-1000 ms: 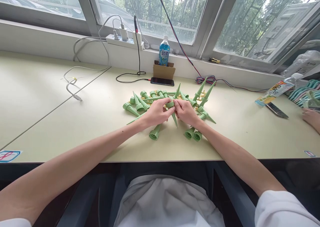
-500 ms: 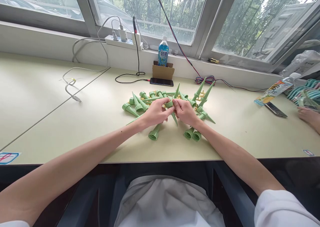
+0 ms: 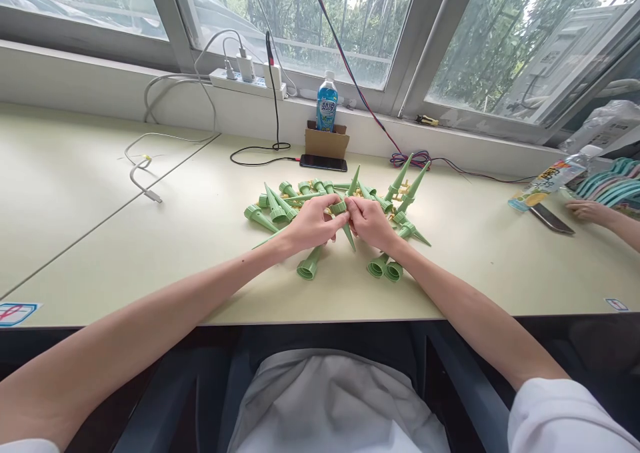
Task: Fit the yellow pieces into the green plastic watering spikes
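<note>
My left hand (image 3: 316, 223) is closed, thumb and fingers pinching a green plastic watering spike (image 3: 339, 208) by its ribbed collar, the pointed end slanting down toward me. Pressed against the collar from the other side is my right hand (image 3: 371, 222), its fingers bunched together; what they pinch is hidden. Around and behind both hands lie several more green spikes (image 3: 257, 216), some on their sides, two with tips raised at the right. Small yellow pieces (image 3: 403, 188) show among them. An open-ended spike (image 3: 309, 266) lies in front of my left hand.
Behind the pile are a black phone (image 3: 323, 164), a cardboard box (image 3: 327, 141) and a blue bottle (image 3: 327, 103). Cables (image 3: 143, 163) run over the left side. At the right, another person's hand (image 3: 593, 210) is beside teal hangers (image 3: 610, 181), a drink bottle (image 3: 553, 178) and a dark phone (image 3: 551, 219).
Both my hands and the held spike have barely moved. At the right, the other person's hand has shifted left and slightly away, beside the hangers.
</note>
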`<state>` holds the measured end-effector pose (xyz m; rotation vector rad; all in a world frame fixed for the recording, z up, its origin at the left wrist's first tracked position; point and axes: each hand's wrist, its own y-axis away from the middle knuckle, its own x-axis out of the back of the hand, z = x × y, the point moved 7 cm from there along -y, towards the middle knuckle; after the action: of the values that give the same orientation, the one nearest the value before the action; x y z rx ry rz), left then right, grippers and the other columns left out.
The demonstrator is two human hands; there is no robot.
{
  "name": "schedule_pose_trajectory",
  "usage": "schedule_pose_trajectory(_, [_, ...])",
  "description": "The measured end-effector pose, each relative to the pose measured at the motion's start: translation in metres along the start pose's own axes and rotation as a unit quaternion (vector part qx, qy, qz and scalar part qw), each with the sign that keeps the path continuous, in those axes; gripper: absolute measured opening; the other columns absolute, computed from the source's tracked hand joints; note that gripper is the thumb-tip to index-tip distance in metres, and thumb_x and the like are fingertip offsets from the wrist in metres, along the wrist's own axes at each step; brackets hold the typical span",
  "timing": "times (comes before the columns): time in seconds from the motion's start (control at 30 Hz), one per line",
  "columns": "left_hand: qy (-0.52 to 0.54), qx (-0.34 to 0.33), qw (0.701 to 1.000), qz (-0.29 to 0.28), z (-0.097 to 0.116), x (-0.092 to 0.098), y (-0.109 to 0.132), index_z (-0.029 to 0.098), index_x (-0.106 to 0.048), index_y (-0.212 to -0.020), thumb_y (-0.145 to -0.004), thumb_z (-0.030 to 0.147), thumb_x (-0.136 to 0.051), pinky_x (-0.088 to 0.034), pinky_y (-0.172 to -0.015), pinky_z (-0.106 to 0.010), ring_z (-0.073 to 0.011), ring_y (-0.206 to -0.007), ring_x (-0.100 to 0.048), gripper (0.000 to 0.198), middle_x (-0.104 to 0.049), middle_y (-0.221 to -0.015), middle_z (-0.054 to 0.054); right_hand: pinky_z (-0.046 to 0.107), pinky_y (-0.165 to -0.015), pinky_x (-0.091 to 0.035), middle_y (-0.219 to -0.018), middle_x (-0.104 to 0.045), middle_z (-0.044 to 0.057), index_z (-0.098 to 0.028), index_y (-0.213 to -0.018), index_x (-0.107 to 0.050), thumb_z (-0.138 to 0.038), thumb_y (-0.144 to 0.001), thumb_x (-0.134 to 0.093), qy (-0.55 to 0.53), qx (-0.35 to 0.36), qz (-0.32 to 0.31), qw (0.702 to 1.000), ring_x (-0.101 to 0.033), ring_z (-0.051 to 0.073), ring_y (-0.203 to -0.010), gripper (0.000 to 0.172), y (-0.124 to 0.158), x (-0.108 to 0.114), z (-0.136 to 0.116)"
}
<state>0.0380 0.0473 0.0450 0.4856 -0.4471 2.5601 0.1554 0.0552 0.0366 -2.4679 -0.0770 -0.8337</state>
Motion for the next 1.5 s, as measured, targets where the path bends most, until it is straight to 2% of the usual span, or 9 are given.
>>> schedule_pose_trajectory(0.27, [0.004,0.001,1.000,-0.004,-0.0007,-0.0010,-0.0007,0.019,-0.052,-0.083,-0.083,0.028,-0.057,-0.038,-0.041,-0.020,-0.0106,-0.050,-0.058,0.010,-0.056,-0.066,0.003,0.029,-0.054,-0.033,-0.049,-0.045,-0.002,-0.022,-0.061,-0.038,-0.052,-0.100,-0.035,0.013,-0.004,-0.005,1.000,-0.041,0.013,-0.050,0.050,-0.0004,-0.0007,0.0006])
schedule_pose_trajectory(0.67, [-0.032,0.002,0.999,-0.007,-0.0012,-0.0008,-0.0001,0.020,-0.051,-0.082,-0.084,0.027,-0.057,-0.041,-0.046,-0.021,-0.0118,-0.049,-0.058,0.009,-0.053,-0.056,0.005,0.029,-0.059,-0.034,-0.051,-0.046,-0.002,-0.022,-0.061,-0.038,-0.036,-0.101,-0.037,0.028,-0.015,-0.027,0.999,-0.042,0.014,-0.053,0.043,-0.0013,-0.0027,0.0010])
schedule_pose_trajectory(1.03, [-0.019,0.025,0.999,-0.016,-0.0023,-0.0018,0.0001,0.019,-0.051,-0.082,-0.086,0.027,-0.057,-0.043,-0.047,-0.020,-0.0102,-0.050,-0.058,0.011,-0.054,-0.061,0.005,0.029,-0.059,-0.035,-0.052,-0.049,-0.001,-0.022,-0.062,-0.039,-0.044,-0.102,-0.036,0.038,-0.006,-0.030,0.999,-0.044,0.015,-0.055,0.045,-0.0013,-0.0034,0.0028])
schedule_pose_trajectory(1.5, [0.008,0.035,0.999,-0.009,-0.0034,-0.0018,0.0002,0.018,-0.055,-0.086,-0.087,0.028,-0.058,-0.042,-0.042,-0.018,-0.0098,-0.050,-0.058,0.011,-0.055,-0.065,0.004,0.029,-0.059,-0.036,-0.052,-0.048,-0.001,-0.022,-0.062,-0.039,-0.041,-0.102,-0.036,0.034,-0.006,-0.029,0.999,-0.043,0.014,-0.055,0.044,-0.0019,-0.0040,0.0019])
